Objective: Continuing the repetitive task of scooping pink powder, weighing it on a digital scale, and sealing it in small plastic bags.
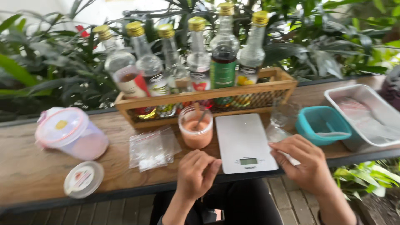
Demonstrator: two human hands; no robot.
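Note:
My left hand [196, 173] is at the near edge of the wooden table [25, 166], fingers curled in with nothing visible in them, just left of a white digital kitchen scale [243, 139]. My right hand [302, 160] rests at the scale's right front corner, fingertips on a thin clear plastic bag [277, 134] lying beside it. Behind the left hand stands a clear cup of pink powder [196, 133] with a spoon in it. Left of the cup lie small clear zip bags [151, 149].
A wooden crate [266, 89] of gold-capped bottles stands at the back. A lidded tub of pink powder [73, 133] and a loose round lid [83, 179] lie left. A teal container [323, 125], a clear tray [366, 114] and a glass [285, 114] sit right. Plants surround the table.

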